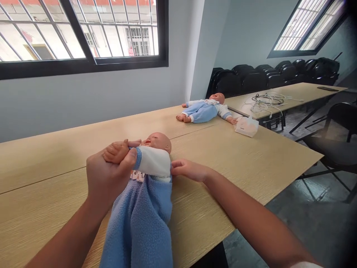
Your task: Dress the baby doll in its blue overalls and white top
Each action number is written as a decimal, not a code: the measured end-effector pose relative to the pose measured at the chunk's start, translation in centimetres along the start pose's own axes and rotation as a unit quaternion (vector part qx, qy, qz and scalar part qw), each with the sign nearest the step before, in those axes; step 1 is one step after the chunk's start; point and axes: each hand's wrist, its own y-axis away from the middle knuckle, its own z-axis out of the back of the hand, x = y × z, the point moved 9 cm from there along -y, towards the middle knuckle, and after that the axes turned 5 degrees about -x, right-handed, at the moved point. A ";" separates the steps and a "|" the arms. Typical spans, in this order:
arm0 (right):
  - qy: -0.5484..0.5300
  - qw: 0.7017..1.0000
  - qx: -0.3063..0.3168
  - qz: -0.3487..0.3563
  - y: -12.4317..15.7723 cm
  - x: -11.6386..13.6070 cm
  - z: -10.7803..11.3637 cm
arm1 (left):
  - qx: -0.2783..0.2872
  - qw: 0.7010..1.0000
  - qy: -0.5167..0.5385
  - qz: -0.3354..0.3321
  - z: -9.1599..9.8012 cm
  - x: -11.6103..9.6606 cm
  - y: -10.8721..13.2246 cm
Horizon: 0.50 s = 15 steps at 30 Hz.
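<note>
The baby doll lay on its back on the pale wooden counter, head pointing away from the person, dressed in a white top and blue fleece that ran down to the near edge. The left hand was at the doll's left side, its grip closed tight around the doll's raised arm, with the doll's small hand sticking out above the thumb. The right hand was at the doll's other side, fingertips against the white sleeve; whether that grip pinched the cloth could not be told.

Beyond the doll and to its right, well apart, a second doll in blue lay flat on the same counter. A tissue pack sat just beside that one. Farther right of the doll, loose white cables lay on another counter, with a row of black chairs behind. The counter between the two dolls was bare, so nothing blocked either hand.
</note>
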 end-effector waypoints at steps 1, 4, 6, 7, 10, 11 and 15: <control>0.049 0.998 -0.042 0.011 -0.2 0.1 0.6 | -0.001 1.000 -0.001 0.002 0.0 0.0 0.0; 0.140 0.978 -0.146 0.042 -0.2 1.0 2.2 | -0.013 1.000 -0.014 -0.004 0.3 -0.5 0.3; 0.107 0.987 -0.106 0.059 -0.1 1.5 1.4 | -0.016 0.999 -0.029 -0.015 0.3 -0.9 0.4; 0.081 0.992 -0.065 0.067 0.0 1.8 0.5 | -0.013 0.999 -0.034 -0.021 0.2 -1.0 0.5; 0.071 0.993 -0.024 0.090 0.5 2.6 -0.6 | -0.012 0.998 -0.040 -0.040 0.1 -1.4 0.5; 0.085 0.991 -0.040 0.096 0.5 2.7 -0.5 | -0.014 0.998 -0.041 -0.043 0.1 -1.4 0.5; 0.207 0.961 -0.167 0.076 0.2 2.2 1.7 | -0.014 0.999 -0.023 -0.045 0.3 -1.6 0.6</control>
